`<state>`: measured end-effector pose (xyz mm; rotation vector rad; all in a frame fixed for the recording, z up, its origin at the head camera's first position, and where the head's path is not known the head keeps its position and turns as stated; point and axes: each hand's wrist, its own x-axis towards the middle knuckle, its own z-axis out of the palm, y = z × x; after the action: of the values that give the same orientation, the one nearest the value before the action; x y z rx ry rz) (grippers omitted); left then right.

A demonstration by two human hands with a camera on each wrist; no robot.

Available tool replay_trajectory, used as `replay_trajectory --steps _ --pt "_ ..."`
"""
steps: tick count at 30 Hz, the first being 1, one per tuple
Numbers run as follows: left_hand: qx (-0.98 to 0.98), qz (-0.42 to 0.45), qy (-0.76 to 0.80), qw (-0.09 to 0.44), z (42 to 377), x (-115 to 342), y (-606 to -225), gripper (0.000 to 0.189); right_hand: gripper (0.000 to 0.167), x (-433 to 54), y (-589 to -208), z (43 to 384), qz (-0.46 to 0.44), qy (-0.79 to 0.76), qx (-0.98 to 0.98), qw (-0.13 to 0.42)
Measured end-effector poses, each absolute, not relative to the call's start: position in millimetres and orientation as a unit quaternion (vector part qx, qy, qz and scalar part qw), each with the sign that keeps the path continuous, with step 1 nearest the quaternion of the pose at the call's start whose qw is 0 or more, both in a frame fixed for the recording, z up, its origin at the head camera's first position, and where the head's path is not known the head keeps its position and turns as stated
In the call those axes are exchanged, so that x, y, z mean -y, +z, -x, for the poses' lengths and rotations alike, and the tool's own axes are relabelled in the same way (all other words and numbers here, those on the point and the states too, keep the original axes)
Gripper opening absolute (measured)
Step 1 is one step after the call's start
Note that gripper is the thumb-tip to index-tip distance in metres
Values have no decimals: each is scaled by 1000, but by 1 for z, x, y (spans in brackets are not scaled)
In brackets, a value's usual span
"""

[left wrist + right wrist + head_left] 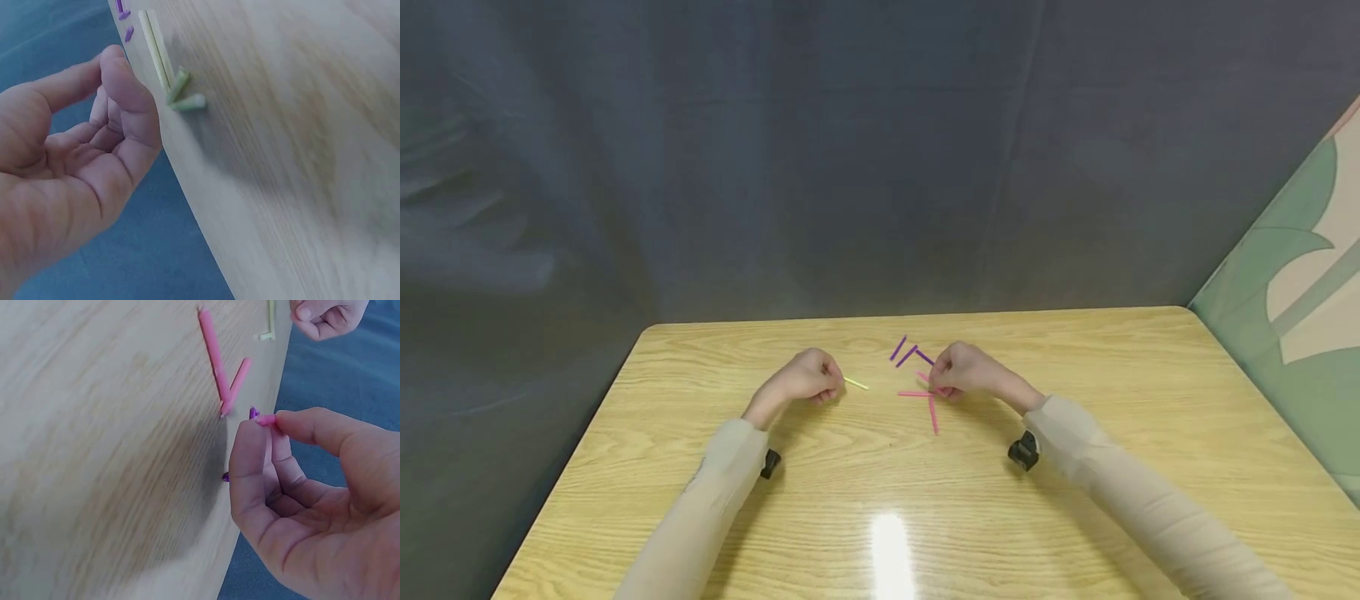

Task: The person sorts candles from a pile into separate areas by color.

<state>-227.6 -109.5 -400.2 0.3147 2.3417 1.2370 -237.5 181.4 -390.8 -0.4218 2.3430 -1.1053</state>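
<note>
My right hand (pixel 964 368) pinches a short pink stick (pixel 265 419) between thumb and forefinger, low over the table. Two other pink sticks (pixel 214 356) lie on the wood below it, their ends meeting in a corner. My left hand (pixel 808 375) has its fingers curled, thumb tip and forefinger tip together, and nothing shows between them. Beside it lies a pale yellow-green stick (pixel 155 53); two more greenish sticks (pixel 189 103) spread from its near end. In the head view this hand covers those two.
Several purple sticks (pixel 906 357) lie just beyond the pink ones, one partly behind my right hand. The wooden table (pixel 820 517) ends at a dark curtain (pixel 880 167). A leaf-patterned panel (pixel 1300 292) stands along the right side.
</note>
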Motion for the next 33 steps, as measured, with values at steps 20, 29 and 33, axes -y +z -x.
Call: replay_trajectory --steps 20,29,33 --pt "-844 -163 459 225 228 58 -407 10 14 -199 -388 234 124 -429 -859 250" --pt "-847 -174 453 218 228 40 -409 8 15 -206 -389 236 114 -427 -861 250" --pt "-857 -185 439 199 229 33 -412 6 13 -209 -389 234 105 -431 -862 244"
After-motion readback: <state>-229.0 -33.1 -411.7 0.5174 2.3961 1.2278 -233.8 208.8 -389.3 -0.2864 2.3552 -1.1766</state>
